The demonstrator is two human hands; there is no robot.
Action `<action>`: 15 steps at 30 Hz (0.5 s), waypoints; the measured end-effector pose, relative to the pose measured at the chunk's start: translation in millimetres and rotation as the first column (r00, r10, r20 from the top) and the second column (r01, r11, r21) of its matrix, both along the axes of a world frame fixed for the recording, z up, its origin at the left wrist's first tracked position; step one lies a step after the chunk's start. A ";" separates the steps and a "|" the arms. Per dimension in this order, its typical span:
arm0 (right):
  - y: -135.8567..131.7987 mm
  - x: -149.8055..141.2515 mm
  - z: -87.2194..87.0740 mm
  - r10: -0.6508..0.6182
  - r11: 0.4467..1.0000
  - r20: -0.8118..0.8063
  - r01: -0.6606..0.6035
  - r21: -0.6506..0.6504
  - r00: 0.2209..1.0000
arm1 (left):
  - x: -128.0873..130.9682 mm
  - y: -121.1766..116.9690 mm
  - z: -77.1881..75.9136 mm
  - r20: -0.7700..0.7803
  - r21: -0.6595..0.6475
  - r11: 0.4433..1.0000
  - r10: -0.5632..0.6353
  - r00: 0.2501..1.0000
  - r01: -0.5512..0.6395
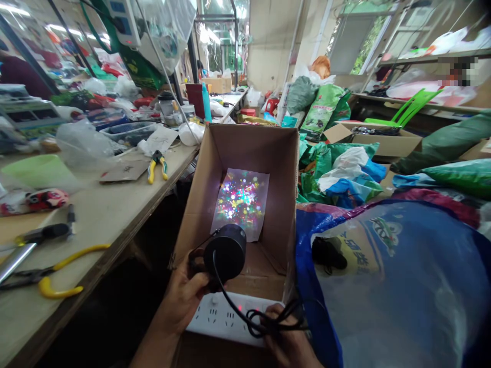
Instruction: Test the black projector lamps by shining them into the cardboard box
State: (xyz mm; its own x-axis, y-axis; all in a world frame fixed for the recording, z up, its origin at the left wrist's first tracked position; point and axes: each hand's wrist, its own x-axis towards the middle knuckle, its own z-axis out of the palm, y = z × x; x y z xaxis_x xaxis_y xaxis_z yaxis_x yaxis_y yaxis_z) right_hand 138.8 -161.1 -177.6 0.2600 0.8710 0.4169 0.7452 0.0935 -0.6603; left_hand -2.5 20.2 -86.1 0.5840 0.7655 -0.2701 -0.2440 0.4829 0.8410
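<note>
My left hand (pixel 183 296) is closed around a round black projector lamp (pixel 225 251), which points into an open cardboard box (pixel 199 204). Coloured dots of light fall on a white sheet (pixel 241 202) at the back of the box. My right hand (pixel 286 340) is closed on a bundle of the lamp's black cable (pixel 264 319) just above a white power strip (pixel 222 319) that has a red light on. The cable runs from the lamp down to my right hand.
A long wooden workbench (pixel 99 214) on the left carries yellow-handled pliers (pixel 157 164), scissors (pixel 49 278), a screwdriver and plastic bags. A big blue sack (pixel 402 286) with a clear bag inside fills the right. Green sacks (pixel 326 110) and cardboard boxes lie beyond.
</note>
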 end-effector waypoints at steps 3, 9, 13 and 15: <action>-2.6 1.7 -8.3 0.001 1.000 0.027 0.000 -0.031 1.000 | -1.0 0.0 -3.3 -0.004 0.016 1.000 0.002 1.000 -0.002; -1.3 -0.7 -10.8 -0.083 0.980 -0.199 0.044 -0.192 0.977 | 0.1 -1.8 -10.8 -0.074 0.125 0.991 -0.031 0.997 0.040; 2.1 -1.0 8.8 -0.206 0.975 -0.582 0.116 -0.188 0.787 | -1.0 -9.5 -22.3 -0.283 0.491 0.858 -0.004 0.959 0.148; 4.9 1.2 22.0 -0.225 0.974 -0.696 0.128 -0.189 0.682 | -2.8 -17.6 -27.7 -0.389 0.585 0.778 0.022 0.921 0.228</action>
